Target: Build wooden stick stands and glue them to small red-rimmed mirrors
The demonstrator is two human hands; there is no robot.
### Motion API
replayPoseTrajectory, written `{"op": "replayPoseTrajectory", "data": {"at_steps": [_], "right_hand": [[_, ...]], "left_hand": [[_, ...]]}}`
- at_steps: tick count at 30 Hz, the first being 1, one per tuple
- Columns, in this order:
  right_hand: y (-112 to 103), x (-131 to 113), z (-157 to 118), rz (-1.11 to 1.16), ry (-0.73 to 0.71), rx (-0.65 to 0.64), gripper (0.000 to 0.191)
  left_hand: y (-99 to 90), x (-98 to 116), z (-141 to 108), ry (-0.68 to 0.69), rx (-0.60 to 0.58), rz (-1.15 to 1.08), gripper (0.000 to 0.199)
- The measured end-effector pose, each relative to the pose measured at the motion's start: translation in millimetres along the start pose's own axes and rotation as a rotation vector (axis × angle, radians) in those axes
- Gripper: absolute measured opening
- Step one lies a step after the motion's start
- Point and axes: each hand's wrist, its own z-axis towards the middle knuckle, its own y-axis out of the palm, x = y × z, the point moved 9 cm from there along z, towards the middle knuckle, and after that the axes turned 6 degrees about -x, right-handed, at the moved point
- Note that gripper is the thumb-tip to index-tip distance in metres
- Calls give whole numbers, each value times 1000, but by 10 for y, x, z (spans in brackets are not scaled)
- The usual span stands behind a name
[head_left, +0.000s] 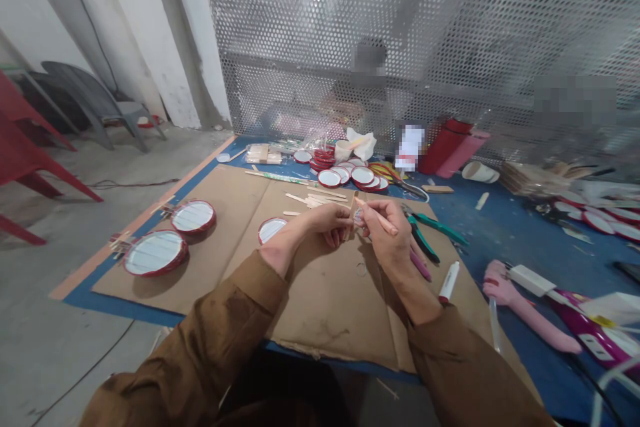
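Note:
Above the middle of the brown cardboard (320,300), my left hand (330,221) pinches a small wooden stick (355,199) that stands up between the hands. My right hand (384,230), close beside it, is closed round a pale pencil-like tool (379,217) whose tip meets the stick. Partly behind my left wrist lies a round white disc with a red rim (271,230). Loose wooden sticks (320,198) lie just beyond my left hand. Two banjo-like red-rimmed pieces (156,252) (193,216) with stick necks rest at the left.
Green-handled pliers (424,238) and a white marker (449,281) lie right of my right hand. Red-rimmed discs (363,176) pile up behind. Red and pink bottles (446,145) stand before a perforated metal panel (310,27). A pink glue gun (530,313) is at the right.

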Motion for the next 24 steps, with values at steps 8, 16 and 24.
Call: {"op": "replayPoseTrajectory", "data": {"at_steps": [8, 16, 24], "right_hand": [[-8, -22, -14, 24, 26, 15, 36], [-80, 13, -10, -42, 13, 64, 33], [-39, 6, -11, 25, 5, 31, 36]], "left_hand": [[2, 20, 0, 8, 11, -21, 26], [6, 16, -4, 12, -7, -6, 25], [14, 33, -2, 5, 3, -11, 30]]}}
